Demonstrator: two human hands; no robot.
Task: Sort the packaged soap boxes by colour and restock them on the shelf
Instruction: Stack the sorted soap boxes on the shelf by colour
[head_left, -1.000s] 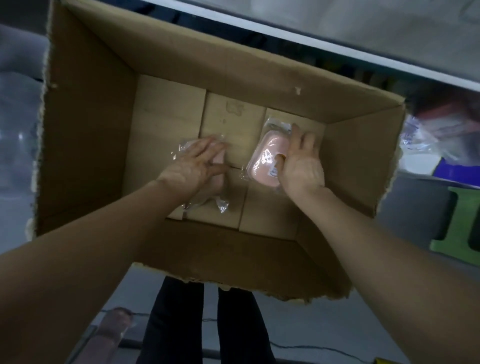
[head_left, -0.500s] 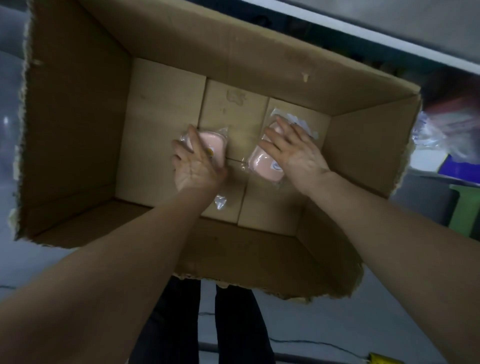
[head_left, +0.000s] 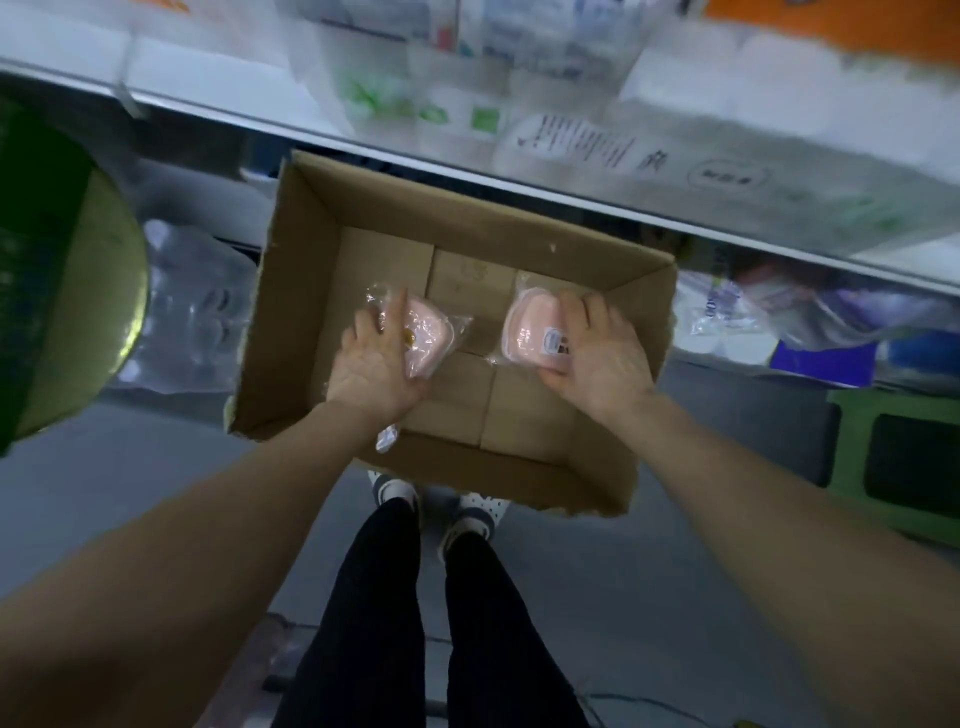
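Two pink soap boxes in clear plastic wrap are held above an open cardboard carton (head_left: 296, 291). My left hand (head_left: 371, 366) grips the left pink box (head_left: 428, 338), fingers curled over its top. My right hand (head_left: 597, 358) grips the right pink box (head_left: 530, 332), whose white barcode label faces up. The carton's floor below them shows only bare flaps. A white shelf edge (head_left: 467, 169) runs across the view just beyond the carton.
Blurred white and green packaged goods (head_left: 441, 93) fill the shelf top. Clear plastic bags (head_left: 192, 312) lie left of the carton, more bagged items (head_left: 737, 312) to its right. A green crate (head_left: 898, 457) stands at the right. My legs and shoes (head_left: 441, 512) are below the carton.
Both hands have lifted a pink soap box each off the carton floor. The camera has risen and pulled back, so the shelf above the carton has come into view.
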